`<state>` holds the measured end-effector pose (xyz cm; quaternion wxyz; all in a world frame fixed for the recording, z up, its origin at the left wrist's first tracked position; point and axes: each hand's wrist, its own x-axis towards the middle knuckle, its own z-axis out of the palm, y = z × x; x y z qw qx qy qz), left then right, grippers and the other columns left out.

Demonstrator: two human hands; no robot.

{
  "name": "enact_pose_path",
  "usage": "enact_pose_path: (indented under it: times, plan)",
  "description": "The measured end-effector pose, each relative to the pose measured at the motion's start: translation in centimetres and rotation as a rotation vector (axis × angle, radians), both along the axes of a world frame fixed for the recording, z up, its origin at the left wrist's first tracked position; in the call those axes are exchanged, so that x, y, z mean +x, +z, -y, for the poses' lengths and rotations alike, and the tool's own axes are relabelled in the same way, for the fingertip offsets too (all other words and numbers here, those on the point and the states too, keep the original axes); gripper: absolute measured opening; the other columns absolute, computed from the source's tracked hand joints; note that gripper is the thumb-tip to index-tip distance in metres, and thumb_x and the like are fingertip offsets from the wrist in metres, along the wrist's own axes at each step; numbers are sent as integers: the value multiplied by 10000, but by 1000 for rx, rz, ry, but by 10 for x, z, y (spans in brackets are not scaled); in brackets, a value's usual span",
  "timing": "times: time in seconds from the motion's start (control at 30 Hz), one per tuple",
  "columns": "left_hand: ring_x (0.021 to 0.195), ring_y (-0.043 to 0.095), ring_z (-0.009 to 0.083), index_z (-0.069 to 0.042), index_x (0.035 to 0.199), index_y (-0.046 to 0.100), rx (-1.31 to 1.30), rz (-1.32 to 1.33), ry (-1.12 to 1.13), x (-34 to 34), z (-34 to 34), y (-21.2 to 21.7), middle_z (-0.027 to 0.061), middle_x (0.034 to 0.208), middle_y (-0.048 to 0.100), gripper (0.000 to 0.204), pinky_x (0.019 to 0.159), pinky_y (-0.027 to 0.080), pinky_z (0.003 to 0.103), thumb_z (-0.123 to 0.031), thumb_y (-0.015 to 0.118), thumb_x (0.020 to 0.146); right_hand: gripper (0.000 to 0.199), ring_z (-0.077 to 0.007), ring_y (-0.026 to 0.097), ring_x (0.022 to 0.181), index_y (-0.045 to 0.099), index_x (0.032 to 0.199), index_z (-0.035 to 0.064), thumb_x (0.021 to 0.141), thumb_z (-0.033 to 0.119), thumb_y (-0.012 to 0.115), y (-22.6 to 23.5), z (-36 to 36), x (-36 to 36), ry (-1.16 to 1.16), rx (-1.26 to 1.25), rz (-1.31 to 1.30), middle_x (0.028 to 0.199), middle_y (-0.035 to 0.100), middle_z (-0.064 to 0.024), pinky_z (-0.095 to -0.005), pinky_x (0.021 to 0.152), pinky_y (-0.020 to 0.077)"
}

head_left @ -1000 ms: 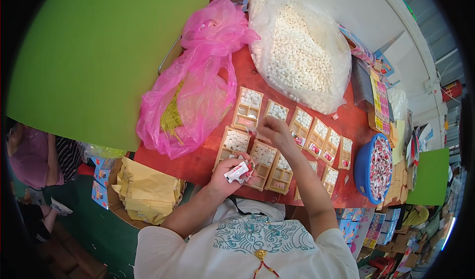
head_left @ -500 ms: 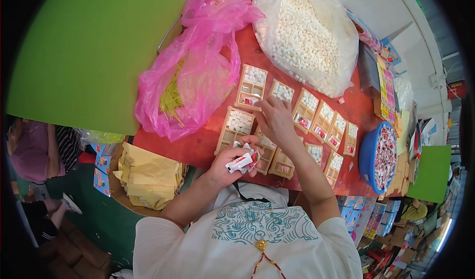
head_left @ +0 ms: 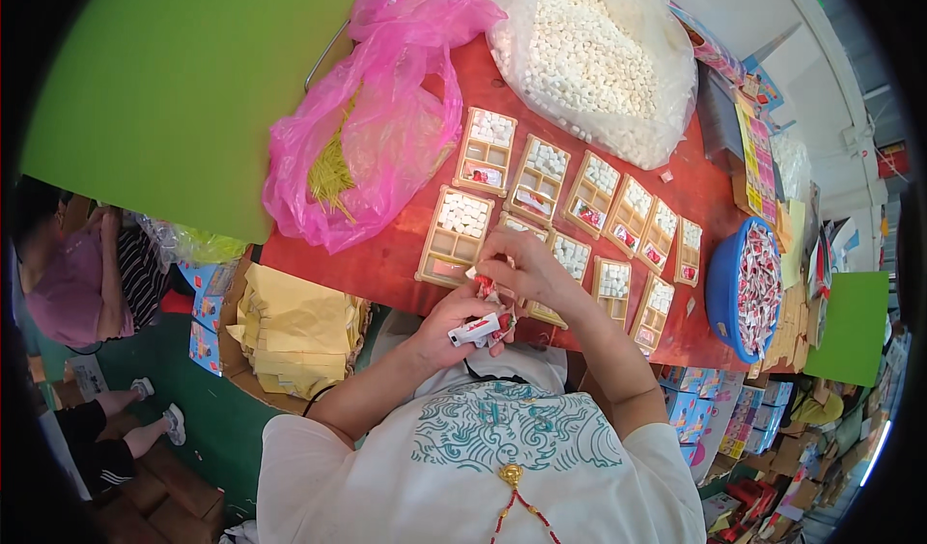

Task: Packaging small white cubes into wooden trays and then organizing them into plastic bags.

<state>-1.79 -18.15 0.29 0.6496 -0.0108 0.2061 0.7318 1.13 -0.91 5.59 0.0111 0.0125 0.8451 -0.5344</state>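
Note:
My left hand [head_left: 454,320] holds a small bunch of white-and-red packets [head_left: 480,329] at the near edge of the red table [head_left: 377,264]. Right beside it, my right hand [head_left: 526,266] pinches one small red-and-white packet [head_left: 483,285] at the top of that bunch. Under and around the hands lie two rows of tan divided trays [head_left: 463,227], most with white pellets in one compartment and a small packet in another. A tray [head_left: 486,150] in the far row lies just beyond them.
A big clear bag of white pellets [head_left: 599,61] and a pink plastic bag [head_left: 377,139] lie at the table's far side. A blue bowl of red-and-white packets [head_left: 753,293] is at right. Yellow sheets [head_left: 294,330] are stacked at left; a seated person [head_left: 77,283] is beyond.
My right hand has drawn back from the trays to meet the left hand at the packets. The left hand has stayed near the table's edge.

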Motion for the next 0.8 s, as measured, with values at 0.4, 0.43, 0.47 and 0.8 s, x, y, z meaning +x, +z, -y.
enact_pose_path:
  times: [0.4, 0.43, 0.47, 0.8]
  plan:
    - [708, 623, 294, -98, 1114, 503, -16, 139, 103, 9, 6, -8, 149, 923, 616, 225, 505, 456, 368, -258, 415, 983, 143, -106, 554, 455, 556, 904, -25, 881, 112, 588, -4, 9, 20, -106, -330, 210, 683, 571, -75, -248, 356, 406]
    - [708, 623, 294, -98, 1114, 503, -16, 140, 103, 9, 6, -7, 149, 923, 616, 225, 505, 456, 368, -258, 415, 983, 143, -106, 554, 455, 556, 904, -25, 881, 112, 588, -4, 9, 20, -106, -330, 211, 683, 571, -75, -248, 356, 406]
    - [702, 622, 289, -97, 1118, 497, -17, 113, 95, 9, 6, -6, 147, 919, 616, 226, 506, 457, 363, -257, 412, 983, 156, -85, 554, 555, 568, 928, -14, 892, 137, 582, -2, 9, 19, -71, -242, 274, 729, 569, -45, -235, 460, 423]
    - [719, 634, 301, -83, 1170, 512, -11, 141, 10, 21, 23, -25, 155, 943, 622, 260, 530, 494, 395, -228, 426, 972, 94, -211, 597, 675, 572, 857, 18, 863, 112, 564, -24, 14, -12, 29, 313, -17, 709, 575, -71, -362, 564, 421]
